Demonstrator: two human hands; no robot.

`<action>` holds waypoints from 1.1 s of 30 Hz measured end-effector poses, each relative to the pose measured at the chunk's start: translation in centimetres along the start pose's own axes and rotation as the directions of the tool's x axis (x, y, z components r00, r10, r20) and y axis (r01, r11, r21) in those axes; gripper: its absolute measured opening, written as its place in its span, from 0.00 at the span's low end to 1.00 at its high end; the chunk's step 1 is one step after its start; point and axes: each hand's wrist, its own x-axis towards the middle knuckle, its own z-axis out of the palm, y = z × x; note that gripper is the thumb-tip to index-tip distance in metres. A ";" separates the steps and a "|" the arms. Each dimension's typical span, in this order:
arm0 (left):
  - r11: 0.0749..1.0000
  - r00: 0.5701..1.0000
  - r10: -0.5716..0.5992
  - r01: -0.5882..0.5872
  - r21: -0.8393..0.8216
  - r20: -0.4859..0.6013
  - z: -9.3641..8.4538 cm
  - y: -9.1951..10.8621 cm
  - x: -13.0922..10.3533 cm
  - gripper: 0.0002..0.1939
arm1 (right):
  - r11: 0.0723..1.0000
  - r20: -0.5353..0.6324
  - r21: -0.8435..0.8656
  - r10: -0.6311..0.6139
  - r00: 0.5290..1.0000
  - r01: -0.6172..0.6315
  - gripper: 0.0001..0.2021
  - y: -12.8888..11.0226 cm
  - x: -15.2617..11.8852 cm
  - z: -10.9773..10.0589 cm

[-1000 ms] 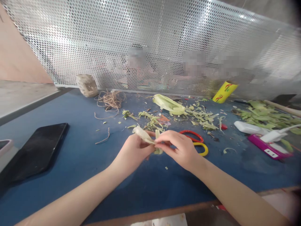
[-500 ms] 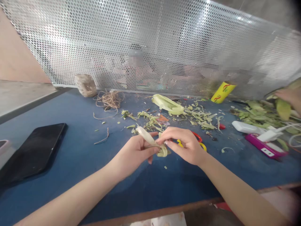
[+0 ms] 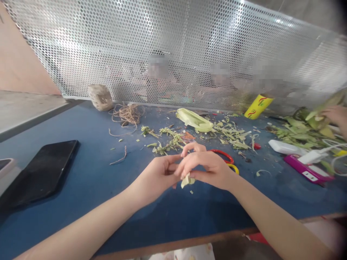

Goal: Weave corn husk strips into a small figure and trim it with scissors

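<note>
My right hand [image 3: 210,170] pinches a small, pale-green, folded strip of leafy husk [image 3: 187,181] between thumb and fingers, its end poking out below my thumb, over the blue tabletop [image 3: 81,220]. My left hand [image 3: 155,175] meets it with curled fingers, but my fingertips overlap, so I cannot tell whether they grip the strip too. With so little showing, a loose pinch could let the fold spring open, while a hard pull could tear the thin strip. If my right hand strays outward, it could knock the red-and-yellow plastic loop handles [image 3: 236,169] just beside it. The bright-yellow cylindrical tube [image 3: 258,107] bears a red curved mark and dark print, too small to read; I make out no lettering on the magenta-and-white power strip [image 3: 292,161].
</note>
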 end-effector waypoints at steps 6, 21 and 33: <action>0.996 0.991 -0.079 0.083 0.033 -0.104 -0.3 0.0 0.0 0.24 | 0.982 -0.026 -0.172 -0.085 0.996 0.079 0.10 0.0 -0.4 -0.4; 0.988 0.991 -0.101 0.111 0.105 -0.091 -0.6 0.1 -0.1 0.31 | 0.946 0.077 -0.325 0.043 0.996 -0.016 0.02 -0.5 -0.5 -0.7; 0.993 0.998 -0.030 0.035 0.116 -0.046 -0.6 -0.5 -0.2 0.28 | 0.948 0.030 -0.318 -0.008 1.000 0.017 0.03 -0.2 -0.5 -0.7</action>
